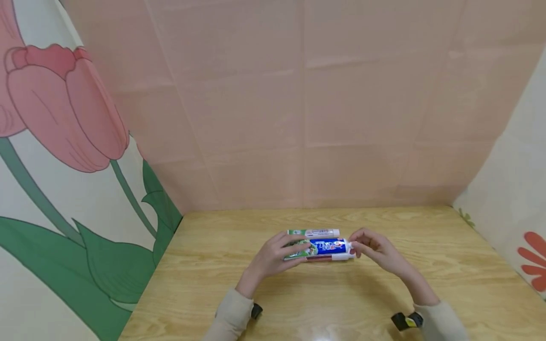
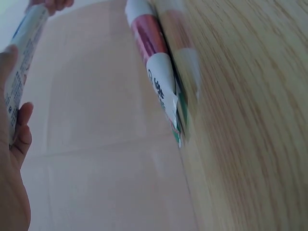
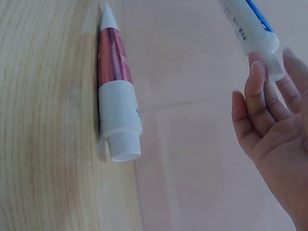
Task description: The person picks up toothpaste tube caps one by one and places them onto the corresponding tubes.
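Observation:
A blue and green toothpaste tube [image 1: 326, 246] is held up off the wooden table, lying crosswise with its cap to the right. My left hand [image 1: 273, 255] grips its left end, fingers over the top. At the other end, the thumb and fingers of my right hand [image 1: 377, 251] pinch the white cap [image 3: 274, 67]. A red and white toothpaste tube [image 3: 114, 62] lies on the table below it, partly covered by the held tube in the head view. Just behind is a green and white toothpaste tube [image 1: 324, 232], its left end hidden by my left hand.
The wood-grain table [image 1: 204, 284] runs back to a pink cloth backdrop [image 1: 256, 118]. A panel with a large tulip picture [image 1: 68, 104] stands along the left, and a white panel with a red flower [image 1: 533, 260] along the right.

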The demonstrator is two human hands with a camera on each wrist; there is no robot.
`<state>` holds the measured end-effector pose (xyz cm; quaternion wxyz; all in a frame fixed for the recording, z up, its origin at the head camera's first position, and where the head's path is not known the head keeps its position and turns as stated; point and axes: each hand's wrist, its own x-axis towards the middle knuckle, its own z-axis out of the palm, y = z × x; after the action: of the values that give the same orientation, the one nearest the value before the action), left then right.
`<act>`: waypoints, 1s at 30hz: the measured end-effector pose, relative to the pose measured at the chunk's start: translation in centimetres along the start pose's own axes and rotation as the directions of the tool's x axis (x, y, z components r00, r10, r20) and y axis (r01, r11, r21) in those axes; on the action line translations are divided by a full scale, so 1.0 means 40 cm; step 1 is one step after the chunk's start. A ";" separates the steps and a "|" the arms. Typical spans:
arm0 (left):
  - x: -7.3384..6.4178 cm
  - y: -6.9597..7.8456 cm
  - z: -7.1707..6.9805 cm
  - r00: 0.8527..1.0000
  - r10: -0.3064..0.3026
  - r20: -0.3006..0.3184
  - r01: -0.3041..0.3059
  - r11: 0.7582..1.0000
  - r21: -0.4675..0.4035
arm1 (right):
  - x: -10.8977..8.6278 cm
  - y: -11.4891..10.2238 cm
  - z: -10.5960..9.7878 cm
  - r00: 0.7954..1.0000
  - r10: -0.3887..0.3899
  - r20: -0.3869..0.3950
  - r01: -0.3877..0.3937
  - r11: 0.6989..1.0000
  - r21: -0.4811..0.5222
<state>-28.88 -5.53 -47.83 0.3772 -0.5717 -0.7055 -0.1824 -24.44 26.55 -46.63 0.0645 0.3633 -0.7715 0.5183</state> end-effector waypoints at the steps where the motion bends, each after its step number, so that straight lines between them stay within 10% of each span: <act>1: -0.001 0.001 0.000 1.000 -0.010 0.002 0.010 1.000 -0.009 | -0.003 -0.001 0.000 1.000 0.019 0.001 -0.019 1.000 0.002; 16: 0.011 -0.003 -0.014 0.983 -0.181 0.008 0.173 0.925 -0.337 | 0.004 -0.004 -0.016 0.995 0.079 0.055 -0.080 0.997 0.013; 30: 0.023 -0.002 -0.017 0.980 -0.197 0.008 0.189 0.929 -0.318 | 0.020 -0.010 -0.033 0.995 0.055 0.083 -0.055 0.998 0.002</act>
<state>-28.79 -5.39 -46.69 0.2693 -0.5503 -0.7151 -0.3365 -25.12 27.20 -45.34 0.0173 0.3634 -0.7820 0.5060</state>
